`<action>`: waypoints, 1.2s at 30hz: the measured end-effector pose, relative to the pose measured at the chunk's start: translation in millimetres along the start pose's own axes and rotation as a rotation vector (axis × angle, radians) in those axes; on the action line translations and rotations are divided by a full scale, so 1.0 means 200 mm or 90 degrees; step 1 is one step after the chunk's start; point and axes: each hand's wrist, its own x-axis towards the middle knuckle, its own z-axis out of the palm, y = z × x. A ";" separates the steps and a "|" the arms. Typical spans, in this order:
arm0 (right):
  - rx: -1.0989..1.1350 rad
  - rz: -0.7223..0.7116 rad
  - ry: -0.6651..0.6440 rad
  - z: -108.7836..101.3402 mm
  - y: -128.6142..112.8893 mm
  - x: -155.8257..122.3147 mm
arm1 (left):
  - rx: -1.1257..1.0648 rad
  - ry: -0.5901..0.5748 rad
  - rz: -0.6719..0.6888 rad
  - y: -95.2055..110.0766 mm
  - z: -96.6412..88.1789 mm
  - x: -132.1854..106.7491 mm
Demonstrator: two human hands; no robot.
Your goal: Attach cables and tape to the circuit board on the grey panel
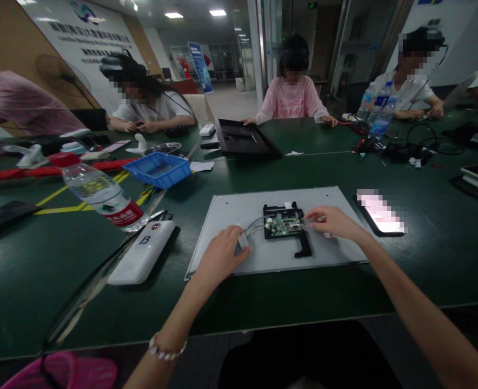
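Observation:
A thin white-grey panel [206, 254] lies flat on the table. On its middle sits a black plastic bracket [303, 248] carrying a green circuit board [281, 226]. Thin grey wires [256, 224] run left from the board toward my left hand [220, 253]. That hand rests on the panel's left half, thumb and fingers curled around a small pale piece [243, 239], which they partly cover. At the board's right edge is my right hand [338, 222], its thumb and forefinger pinched on something small and pale that I cannot make out.
Right of the panel lies a lit phone [380, 212]. To the left are a white power bank [144, 253], a tilted water bottle [101, 192] and a blue tray [158, 168]. Across the table a person [290, 97] touches a black frame [245, 139]; other people sit around.

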 end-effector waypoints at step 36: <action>-0.174 0.129 0.119 -0.14 0.20 -0.01 | 0.216 0.161 0.091 0.00 -0.20 0.04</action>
